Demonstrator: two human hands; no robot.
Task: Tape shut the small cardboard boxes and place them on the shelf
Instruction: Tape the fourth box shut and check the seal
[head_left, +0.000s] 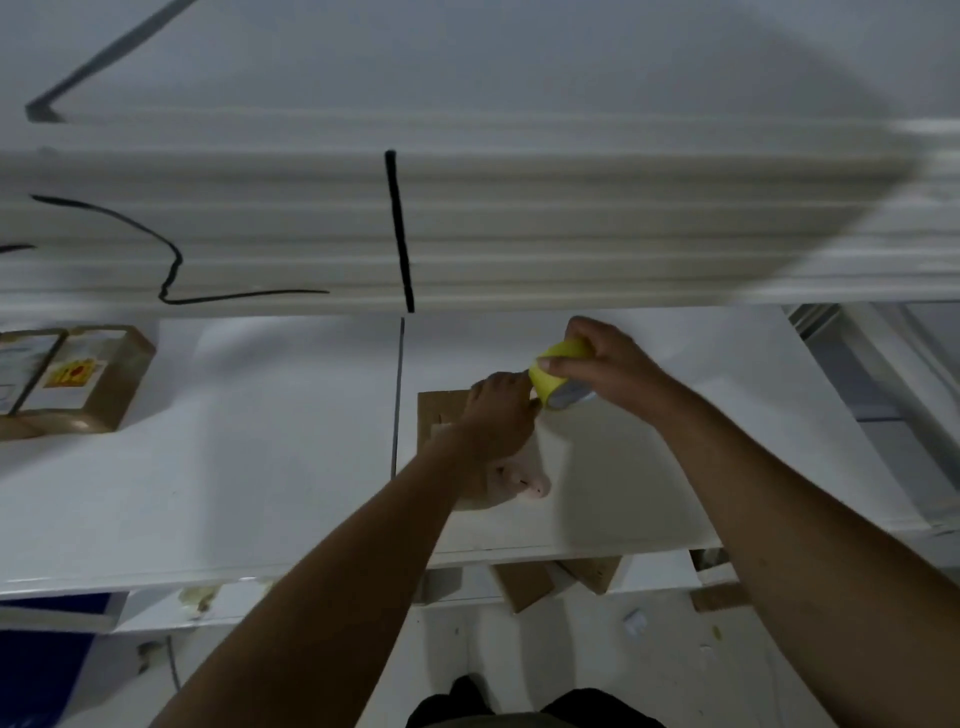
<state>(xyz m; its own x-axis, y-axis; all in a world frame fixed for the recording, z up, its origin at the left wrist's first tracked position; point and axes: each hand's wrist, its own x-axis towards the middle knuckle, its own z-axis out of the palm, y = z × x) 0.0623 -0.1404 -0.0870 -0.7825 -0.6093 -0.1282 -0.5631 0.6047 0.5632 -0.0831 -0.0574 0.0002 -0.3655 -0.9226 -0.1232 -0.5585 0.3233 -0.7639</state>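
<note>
White shelf board (260, 467) carries our cardboard box (441, 415), left hand (498, 415) pressed on it, right hand (602, 364) at one o'clock gripping yellow tape roll (553, 382).

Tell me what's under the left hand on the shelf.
The left hand presses on a small cardboard box lying on the white shelf. The box's middle and seam are covered by the hand; the right hand holds the yellow tape roll beside it.

left hand (498, 415) covers most of the small cardboard box (441, 410), flaps and seam not visible. Boxes (524, 584) under the white shelf (260, 493) front edge only partly show. Taped parcels (62, 382) cut off at frame left, labels blurred.
</note>
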